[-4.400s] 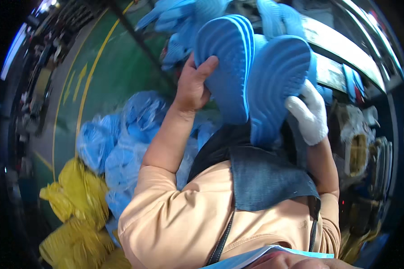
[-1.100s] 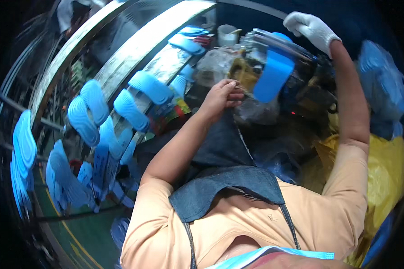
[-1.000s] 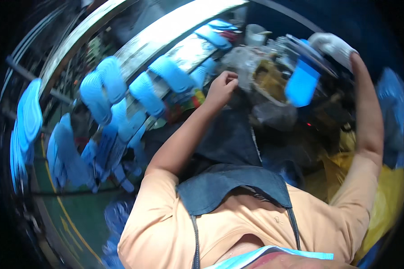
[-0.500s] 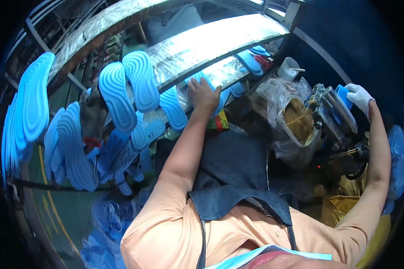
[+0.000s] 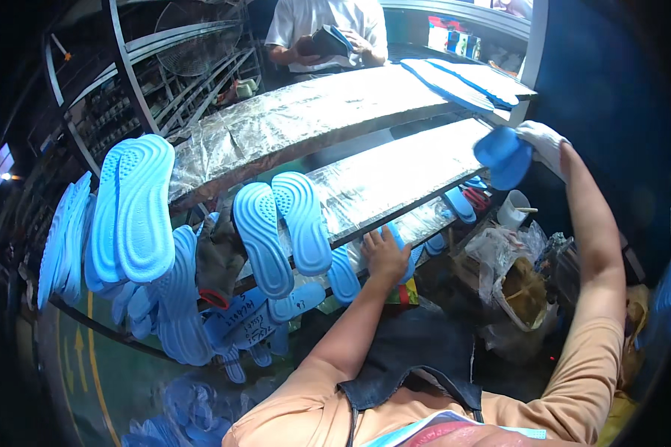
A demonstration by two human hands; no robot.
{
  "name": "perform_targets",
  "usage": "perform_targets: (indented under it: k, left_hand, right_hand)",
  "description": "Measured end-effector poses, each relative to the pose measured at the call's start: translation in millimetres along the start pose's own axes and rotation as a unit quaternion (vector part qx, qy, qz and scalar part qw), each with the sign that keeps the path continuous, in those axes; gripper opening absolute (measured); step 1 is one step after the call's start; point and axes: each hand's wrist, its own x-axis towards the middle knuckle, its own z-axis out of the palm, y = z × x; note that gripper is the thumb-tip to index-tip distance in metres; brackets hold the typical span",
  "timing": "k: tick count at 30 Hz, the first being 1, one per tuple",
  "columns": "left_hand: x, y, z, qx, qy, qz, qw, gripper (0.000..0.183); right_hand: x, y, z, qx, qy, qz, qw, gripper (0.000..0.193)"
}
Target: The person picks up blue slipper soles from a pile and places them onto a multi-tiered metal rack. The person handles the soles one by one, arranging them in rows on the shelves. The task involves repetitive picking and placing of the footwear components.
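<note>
Near the right end of the middle shelf, my right hand [image 5: 542,141], in a white glove, is closed on a blue insole [image 5: 507,158] smeared by motion; I cannot tell whether it is one or a pair. My bare left hand [image 5: 386,257] lies with fingers apart at the lower shelf, touching a blue insole [image 5: 403,242] partly hidden beneath it. A pair of ridged blue insoles [image 5: 264,231] hangs over the middle shelf's edge to the left. Flat pale-blue insoles [image 5: 455,83] rest on the top shelf.
Foil-covered shelves [image 5: 268,123] stretch across in front of me. More insoles [image 5: 132,216] hang at the left. A white cup [image 5: 512,208] and a plastic-lined container [image 5: 525,298] of brown material stand at right. Across the shelves, another person's hands [image 5: 358,46] hold a dark object.
My right hand has risen from the equipment at the right to the shelf, carrying the blue insole. My left hand stays at the lower shelf. The view has tilted up, bringing the other person into sight.
</note>
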Motion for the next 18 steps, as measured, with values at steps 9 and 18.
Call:
perform_targets:
  k: [9,18]
  left_hand:
    - [7.0,6.7,-10.2,-0.029,-0.066,0.005,0.997,0.084]
    - [10.9,-6.2,-11.6,-0.011,-0.087,-0.019,0.996,0.085]
  right_hand:
    - [127.9,60.8,58.1,0.005,0.084,0.194,0.977,0.061]
    - [84.3,-48.0,137.6,-0.513,-0.065,-0.051,0.854,0.079]
